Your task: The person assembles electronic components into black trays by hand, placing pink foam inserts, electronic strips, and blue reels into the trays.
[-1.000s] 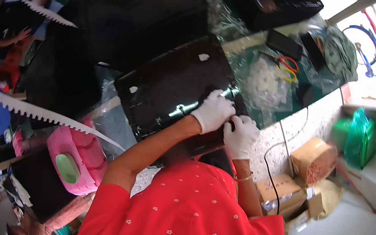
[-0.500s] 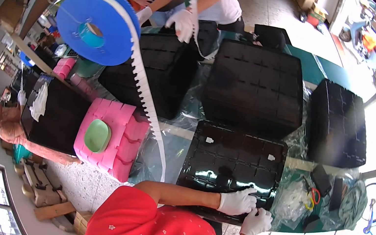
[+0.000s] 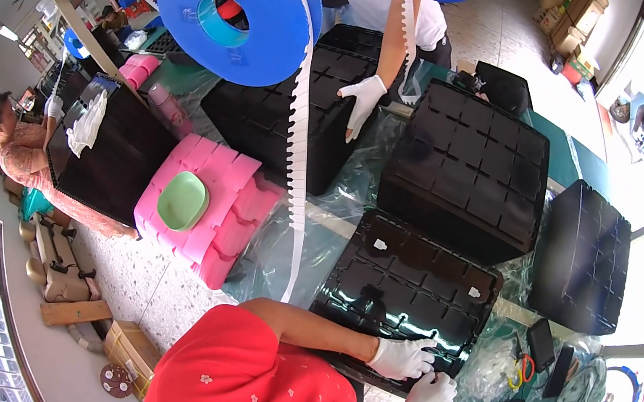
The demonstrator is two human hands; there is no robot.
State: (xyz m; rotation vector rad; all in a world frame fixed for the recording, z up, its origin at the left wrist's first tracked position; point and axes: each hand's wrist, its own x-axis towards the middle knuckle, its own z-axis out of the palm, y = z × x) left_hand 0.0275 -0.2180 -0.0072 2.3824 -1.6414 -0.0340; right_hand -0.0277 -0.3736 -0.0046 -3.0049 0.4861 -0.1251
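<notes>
A glossy black molded plastic tray [image 3: 409, 288] lies on the table in front of me, with two small white pieces on its far part. My left hand [image 3: 402, 358], in a white glove, rests on the tray's near right part with its fingers stretched out. Beside it my gloved right hand [image 3: 430, 395] is closed at the tray's near right corner. Its fingertips are pressed together; what they hold, if anything, is too small to make out. A white toothed strip [image 3: 301, 155] hangs from a blue reel [image 3: 238, 12] left of the tray.
Black tray stacks [image 3: 467, 174] stand behind, with another stack [image 3: 582, 257] at right. Scissors [image 3: 521, 371] lie among clear plastic bags. Pink foam pieces [image 3: 216, 175] carry a green dish [image 3: 183, 201]. Across the table a co-worker's gloved hand [image 3: 363, 106] reaches in; another person stands at left.
The view has shifted, so the table things sit lower and further right. The co-worker's hand across the table has opened away from the second strip. Both my hands stay at the tray's near right corner.
</notes>
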